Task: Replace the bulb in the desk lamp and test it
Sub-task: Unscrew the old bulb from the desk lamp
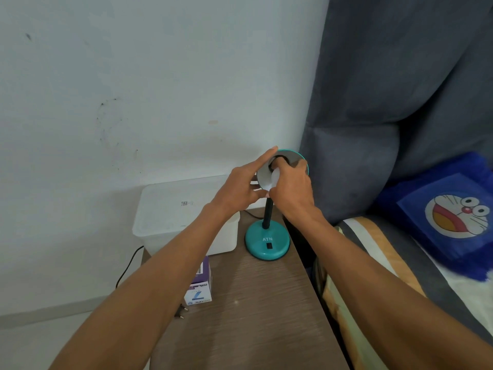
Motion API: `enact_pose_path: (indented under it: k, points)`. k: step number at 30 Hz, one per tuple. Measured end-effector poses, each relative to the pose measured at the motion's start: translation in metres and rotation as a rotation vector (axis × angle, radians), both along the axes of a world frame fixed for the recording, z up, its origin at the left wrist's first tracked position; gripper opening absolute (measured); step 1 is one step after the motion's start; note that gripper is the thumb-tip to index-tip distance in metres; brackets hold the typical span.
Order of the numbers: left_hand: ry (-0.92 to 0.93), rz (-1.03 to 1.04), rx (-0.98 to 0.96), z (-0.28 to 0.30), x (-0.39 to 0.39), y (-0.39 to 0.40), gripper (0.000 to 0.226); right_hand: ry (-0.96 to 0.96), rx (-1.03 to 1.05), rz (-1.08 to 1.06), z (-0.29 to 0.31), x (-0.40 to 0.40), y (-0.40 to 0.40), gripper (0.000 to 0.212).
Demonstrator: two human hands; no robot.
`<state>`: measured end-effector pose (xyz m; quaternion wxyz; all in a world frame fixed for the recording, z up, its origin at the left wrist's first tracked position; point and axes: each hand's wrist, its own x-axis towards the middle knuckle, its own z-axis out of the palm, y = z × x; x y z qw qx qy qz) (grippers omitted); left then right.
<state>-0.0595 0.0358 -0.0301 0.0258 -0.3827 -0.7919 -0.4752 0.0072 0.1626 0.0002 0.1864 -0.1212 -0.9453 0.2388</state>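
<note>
Brown wood-grain table (253,303) against a pale wall (133,76), beside a bed (400,263). Teal desk lamp (267,241) stands at the table's far edge; right hand (290,188) grip clamped on white bulb (273,180) at the shade; left hand (240,188) steadies the shade, fingers apart.

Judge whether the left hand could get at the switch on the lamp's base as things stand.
Probably yes: the switch faces the person, uncovered, and the left hand would only need to let go of the shade.

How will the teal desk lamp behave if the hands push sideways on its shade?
The lamp probably resists tipping: its round base is wide and sits flat on the table. The thin black neck may flex. The left hand steadies the shade, which helps.
</note>
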Motion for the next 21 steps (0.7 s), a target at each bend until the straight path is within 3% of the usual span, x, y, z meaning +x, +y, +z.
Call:
enact_pose_path:
  k: [4,7,14,21]
  points:
    - [-0.009,0.004,0.015,0.002,0.001,0.0,0.098,0.076,-0.125,-0.018,-0.003,0.005,0.001,0.049]
    - [-0.035,-0.002,0.004,0.001,0.0,0.001,0.102,0.109,-0.186,-0.072,-0.006,0.01,0.003,0.058]
    - [-0.039,0.008,-0.002,0.001,0.001,0.0,0.101,0.081,-0.015,-0.02,-0.005,0.014,-0.003,0.061]
    - [-0.023,0.022,-0.015,0.0,-0.001,-0.002,0.104,0.082,-0.103,0.025,0.003,0.021,0.006,0.061]
